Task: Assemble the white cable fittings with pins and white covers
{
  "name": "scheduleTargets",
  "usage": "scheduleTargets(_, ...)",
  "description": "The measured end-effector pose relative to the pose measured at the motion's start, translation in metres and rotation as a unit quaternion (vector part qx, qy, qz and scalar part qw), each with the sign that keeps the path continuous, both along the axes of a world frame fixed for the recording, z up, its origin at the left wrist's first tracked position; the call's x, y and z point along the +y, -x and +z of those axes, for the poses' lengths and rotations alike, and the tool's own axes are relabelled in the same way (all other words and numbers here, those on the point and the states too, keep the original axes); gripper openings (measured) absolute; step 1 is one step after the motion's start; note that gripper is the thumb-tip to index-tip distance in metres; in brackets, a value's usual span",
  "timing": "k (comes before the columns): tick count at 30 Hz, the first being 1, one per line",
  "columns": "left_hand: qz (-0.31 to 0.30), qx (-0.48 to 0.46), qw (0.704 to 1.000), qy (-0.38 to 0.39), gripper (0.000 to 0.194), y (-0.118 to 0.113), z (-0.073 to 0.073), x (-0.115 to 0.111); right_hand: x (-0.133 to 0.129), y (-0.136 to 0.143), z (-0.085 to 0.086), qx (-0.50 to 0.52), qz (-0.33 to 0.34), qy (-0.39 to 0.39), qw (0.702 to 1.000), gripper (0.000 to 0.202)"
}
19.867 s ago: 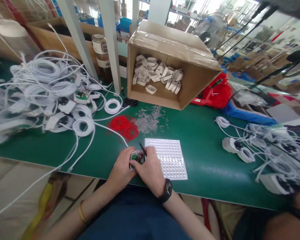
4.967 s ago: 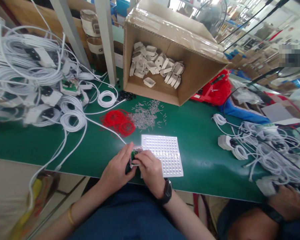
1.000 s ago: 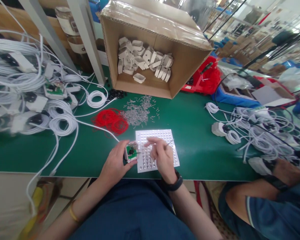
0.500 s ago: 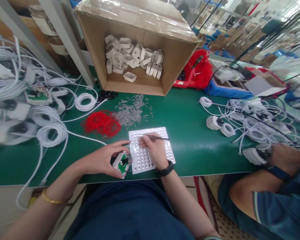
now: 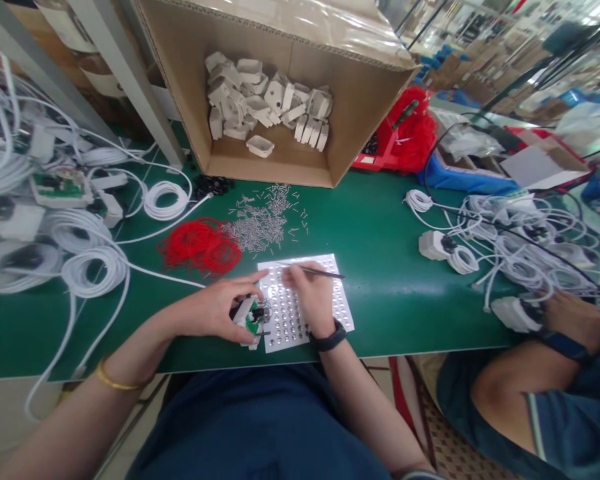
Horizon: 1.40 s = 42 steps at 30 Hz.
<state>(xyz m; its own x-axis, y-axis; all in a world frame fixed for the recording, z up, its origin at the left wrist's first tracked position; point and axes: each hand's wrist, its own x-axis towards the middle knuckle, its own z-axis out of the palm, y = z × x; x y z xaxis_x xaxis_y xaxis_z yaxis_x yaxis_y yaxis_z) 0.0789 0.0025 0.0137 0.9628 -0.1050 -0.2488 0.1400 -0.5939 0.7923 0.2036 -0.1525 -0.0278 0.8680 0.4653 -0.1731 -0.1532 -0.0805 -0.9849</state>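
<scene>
The left hand (image 5: 225, 310), fingers part-open and curved, grips a white housing (image 5: 244, 311) with an exposed green circuit board (image 5: 253, 325) at the left edge of the dotted white sheet (image 5: 304, 338). The right hand (image 5: 311, 297), above that sheet, pinches a thin dark tool (image 5: 325, 272), fingers nearly together. Red wire (image 5: 200, 247) lies beyond the sheet, leftward.

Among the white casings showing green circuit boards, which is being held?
The white casing in the left hand, beside the dotted white sheet; another casing lies unheld among white cables at far left.
</scene>
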Motion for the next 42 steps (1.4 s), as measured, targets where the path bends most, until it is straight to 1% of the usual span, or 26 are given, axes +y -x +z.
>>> scheduleTargets(2, -0.004, 0.019, 1.000, 0.000, 0.041, -0.006, 0.003, 0.001, 0.004, -0.002, -0.001, -0.004, 0.003, 0.021, 1.000, 0.013)
scheduleTargets(4, -0.015, 0.040, 0.999, -0.005, 0.039, -0.012, 0.007, 0.002, 0.008, -0.001, -0.003, -0.016, -0.009, 0.036, 0.999, 0.011)
scheduleTargets(8, -0.015, 0.060, 0.998, -0.020, 0.038, -0.017, 0.011, 0.003, 0.011, 0.000, -0.006, -0.042, -0.030, 0.043, 0.998, 0.012)
scheduleTargets(13, -0.006, 0.056, 0.998, -0.009, 0.035, -0.017, 0.010, 0.002, 0.008, -0.002, -0.007, -0.035, 0.005, 0.032, 0.999, 0.015)
scheduleTargets(19, 0.005, 0.040, 0.999, 0.015, 0.034, -0.015, 0.009, 0.001, 0.007, -0.005, -0.003, -0.027, 0.017, 0.041, 0.999, 0.015)
scheduleTargets(26, 0.006, 0.034, 0.999, 0.014, 0.034, -0.014, 0.008, 0.001, 0.006, -0.006, -0.004, -0.032, 0.039, 0.048, 0.998, 0.016)
scheduleTargets(30, 0.009, 0.042, 0.999, 0.000, 0.036, -0.013, 0.009, 0.001, 0.007, -0.004, -0.006, -0.022, 0.025, 0.041, 0.999, 0.016)
scheduleTargets(33, 0.010, 0.041, 0.999, -0.005, 0.037, -0.014, 0.009, 0.000, 0.008, -0.003, -0.006, -0.034, 0.014, 0.045, 0.998, 0.016)
scheduleTargets(37, 0.011, 0.029, 1.000, 0.005, 0.036, -0.013, 0.007, 0.001, 0.007, -0.002, -0.008, -0.038, 0.021, 0.039, 0.998, 0.018)
scheduleTargets(39, 0.020, 0.018, 1.000, 0.015, 0.039, -0.009, 0.004, 0.000, 0.006, -0.002, -0.010, -0.033, 0.017, 0.021, 0.999, 0.017)
scheduleTargets(40, 0.034, 0.010, 0.999, 0.024, 0.043, -0.006, 0.001, -0.002, 0.006, -0.002, -0.011, -0.031, 0.014, 0.011, 0.999, 0.017)
scheduleTargets(42, 0.090, -0.007, 0.994, 0.061, 0.055, 0.004, -0.004, -0.008, 0.005, -0.002, -0.013, -0.027, 0.007, -0.002, 1.000, 0.017)
